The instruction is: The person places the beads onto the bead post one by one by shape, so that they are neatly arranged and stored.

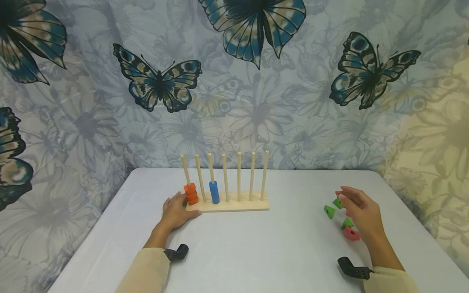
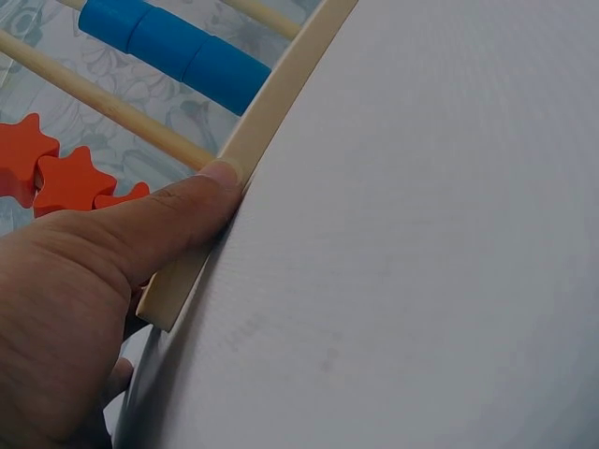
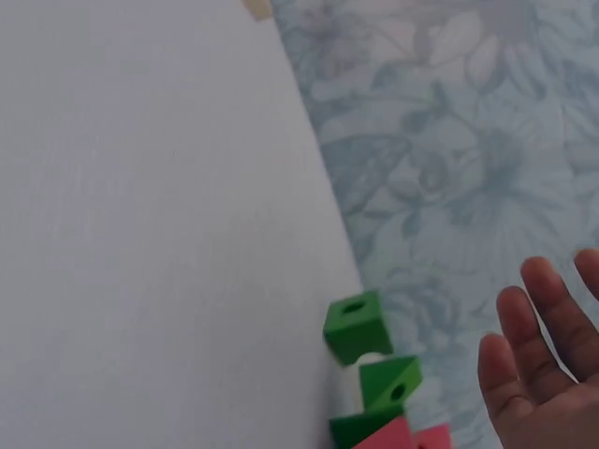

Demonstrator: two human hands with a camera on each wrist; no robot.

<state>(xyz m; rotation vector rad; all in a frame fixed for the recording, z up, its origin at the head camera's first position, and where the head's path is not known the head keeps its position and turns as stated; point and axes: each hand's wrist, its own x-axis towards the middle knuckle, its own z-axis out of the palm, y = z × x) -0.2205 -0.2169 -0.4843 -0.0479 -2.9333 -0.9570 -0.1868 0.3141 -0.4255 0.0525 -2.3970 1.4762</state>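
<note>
A wooden peg rack [image 1: 238, 206] with several upright pegs stands on the table. Its left end is gripped by my left hand [image 1: 175, 212], whose thumb [image 2: 187, 210] presses the front edge of the base while the other fingers lie behind. Orange star beads [image 1: 191, 193] are stacked on the leftmost peg, and blue cylinder beads [image 1: 214, 192] on the third. At the right, my right hand [image 1: 364, 215] hovers with relaxed fingers, holding nothing, above green triangular beads [image 3: 357, 327] and pink beads [image 1: 351, 233]. Part of that group is hidden behind the hand.
The white table [image 1: 256, 252] reaches back to a cloth backdrop [image 1: 264, 110] printed with butterflies and flowers. A black wrist camera [image 1: 177, 252] juts from the left sleeve, and another black camera [image 1: 353, 269] from the right sleeve.
</note>
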